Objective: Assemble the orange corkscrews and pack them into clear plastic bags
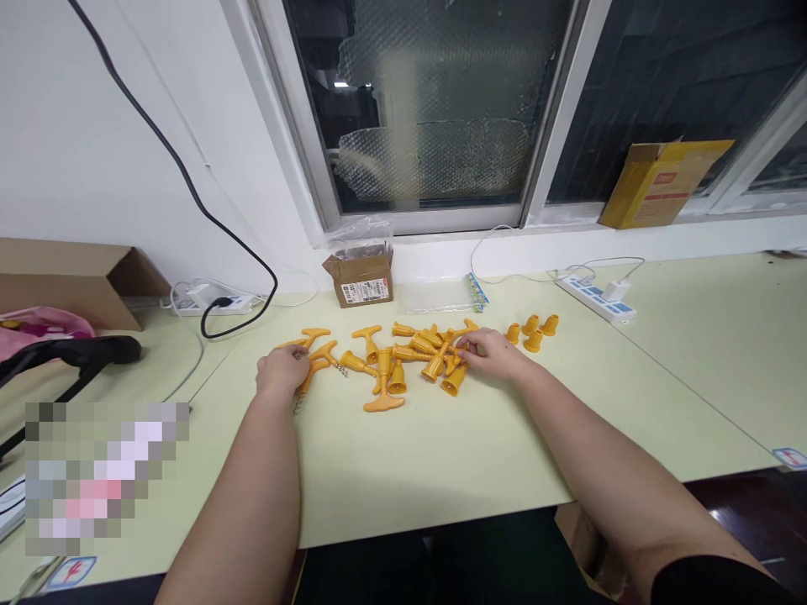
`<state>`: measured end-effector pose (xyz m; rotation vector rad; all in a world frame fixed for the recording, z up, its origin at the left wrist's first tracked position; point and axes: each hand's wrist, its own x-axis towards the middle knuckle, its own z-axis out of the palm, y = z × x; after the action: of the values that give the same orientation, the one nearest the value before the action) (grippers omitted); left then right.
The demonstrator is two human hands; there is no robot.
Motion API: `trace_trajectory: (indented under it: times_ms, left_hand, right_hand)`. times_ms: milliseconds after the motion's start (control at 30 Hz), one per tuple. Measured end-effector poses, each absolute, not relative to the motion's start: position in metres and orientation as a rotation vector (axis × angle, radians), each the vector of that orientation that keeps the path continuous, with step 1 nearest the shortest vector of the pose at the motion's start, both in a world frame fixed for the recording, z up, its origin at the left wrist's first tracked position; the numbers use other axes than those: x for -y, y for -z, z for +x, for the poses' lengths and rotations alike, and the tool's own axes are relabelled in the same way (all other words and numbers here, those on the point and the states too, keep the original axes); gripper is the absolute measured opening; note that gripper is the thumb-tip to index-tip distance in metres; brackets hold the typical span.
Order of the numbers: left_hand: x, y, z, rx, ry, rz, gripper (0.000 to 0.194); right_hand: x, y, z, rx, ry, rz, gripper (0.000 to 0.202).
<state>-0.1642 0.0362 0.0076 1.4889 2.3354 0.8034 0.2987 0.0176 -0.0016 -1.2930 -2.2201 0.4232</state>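
Observation:
Yellow plastic corkscrews with T-shaped handles lie in a loose pile across the middle of the table. My left hand (282, 370) is at the pile's left end, its fingers curled on a yellow corkscrew (321, 353); bare metal spirals show beside it. On the right side, my right hand (490, 353) pinches part of another corkscrew (437, 361) among several with bell-shaped sleeves. The fingertips of both hands are partly hidden. One corkscrew (384, 404) lies nearest me with its handle toward the front edge. Several loose yellow sleeves (533, 339) stand beyond my right hand.
Behind the pile are a small open carton (364, 281) and a clear plastic bag (435, 296). Power strips (596, 298) with cables lie along the wall. At left are a cardboard box (63, 277) and a black strap-like object (94, 349). A yellow box (661, 186) leans on the window.

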Motion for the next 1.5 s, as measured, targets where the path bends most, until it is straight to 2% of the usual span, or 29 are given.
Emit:
trace_trajectory:
  times_ms: [133, 300, 500, 767, 1200, 1500]
  left_hand:
    - [-0.038, -0.007, -0.162, -2.436, -0.591, 1.506, 0.036]
    - [-0.036, -0.013, -0.153, -2.446, -0.503, 1.543, 0.042]
    - [-0.035, -0.012, -0.146, -2.421, -0.447, 1.618, 0.06]
    - [-0.033, -0.013, -0.133, -2.458, -0.334, 1.614, 0.054]
    - [-0.037, -0.01, -0.125, -2.496, -0.49, 1.592, 0.045]
    - [-0.034, -0.012, -0.119, -2.473, -0.378, 1.644, 0.072]
  right_hand:
    - [-0.017, 0.001, 0.299, 2.222, -0.431, -1.29, 0.018]
    - [-0.017, 0.002, 0.298, 2.218, -0.428, -1.297, 0.019]
    - [-0.019, 0.004, 0.299, 2.22, -0.446, -1.284, 0.019]
    - [-0.018, 0.004, 0.299, 2.202, -0.473, -1.296, 0.019]
    - [-0.017, 0.001, 0.298, 2.196, -0.521, -1.308, 0.018]
    - [-0.019, 0.006, 0.3, 2.185, -0.548, -1.304, 0.021]
